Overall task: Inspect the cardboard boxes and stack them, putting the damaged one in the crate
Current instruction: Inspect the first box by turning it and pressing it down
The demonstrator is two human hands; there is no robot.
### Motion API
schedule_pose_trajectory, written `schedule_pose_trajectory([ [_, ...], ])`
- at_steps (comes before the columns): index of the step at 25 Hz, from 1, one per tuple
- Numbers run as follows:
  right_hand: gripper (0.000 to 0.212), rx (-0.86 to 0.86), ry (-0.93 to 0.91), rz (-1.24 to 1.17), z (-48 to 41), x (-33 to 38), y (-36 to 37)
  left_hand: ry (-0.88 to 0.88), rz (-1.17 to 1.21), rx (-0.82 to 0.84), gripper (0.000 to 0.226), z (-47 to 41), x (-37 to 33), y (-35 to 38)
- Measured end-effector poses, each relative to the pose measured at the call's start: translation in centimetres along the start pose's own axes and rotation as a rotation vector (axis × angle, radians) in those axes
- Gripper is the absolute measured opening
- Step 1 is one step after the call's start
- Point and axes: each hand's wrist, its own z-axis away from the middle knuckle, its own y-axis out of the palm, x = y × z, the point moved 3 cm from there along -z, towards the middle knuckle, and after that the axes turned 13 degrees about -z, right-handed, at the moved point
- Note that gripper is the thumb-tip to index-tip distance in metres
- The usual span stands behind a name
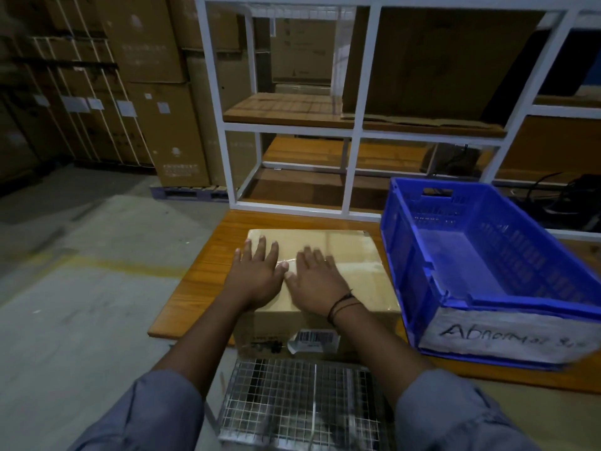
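A cardboard box (357,252) is seen lying flat on a wooden bench (208,265), directly ahead of the person and close to the near edge. Both hands are laid on its taped top, palms down and fingers straight and spread, with nothing gripped: the left hand (257,271) is placed towards the top's left edge, the right hand (317,281) near its middle, and the two thumbs are almost touching. The fingertips of the right hand are blurred. A barcode label (317,338) is stuck on the box's near side. A blue crate (409,242) is set just beside the box on its right, with its long axis running away from the person and a handwritten label (507,336) starting "Abnormal" on its near end. The crate is thus nearer the right hand, and a short carry to the right is judged to be all that is needed if the box is found damaged. The box top looks nearly square, so no long axis can be told. No damage can be made out from here.
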Motion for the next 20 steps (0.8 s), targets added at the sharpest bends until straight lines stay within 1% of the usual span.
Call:
schedule_pose_trajectory([
  [2, 0.064, -0.005, -0.057, 0.014, -0.6, 1.3, 0.6, 0.012, -0.008, 0.001, 0.066, -0.5, 0.3, 0.2],
  [4, 0.063, -0.005, -0.050, 0.005, -0.9, 1.4, 0.5, 0.025, -0.020, 0.001, 0.066, -0.9, 0.6, 0.2],
  [9, 0.065, 0.059, -0.089, -0.027, -0.7, 0.9, 0.7, 0.011, -0.020, 0.014, 0.067, -0.5, 0.9, 0.7],
  [12, 0.068, 0.031, -0.039, -0.064, -0.2, -0.5, 0.1, 0.010, 0.003, 0.009, 0.068, -0.3, 0.5, 0.3],
  [15, 0.069, -0.009, 0.004, -0.052, 0.2, -1.3, -0.3, 0.012, 0.004, 0.002, 0.068, -0.4, 0.5, -0.1],
  [20, 0.069, 0.028, -0.014, -0.056, 0.1, -1.1, -0.1, 0.002, 0.016, 0.017, 0.069, -0.1, 0.9, 0.2],
])
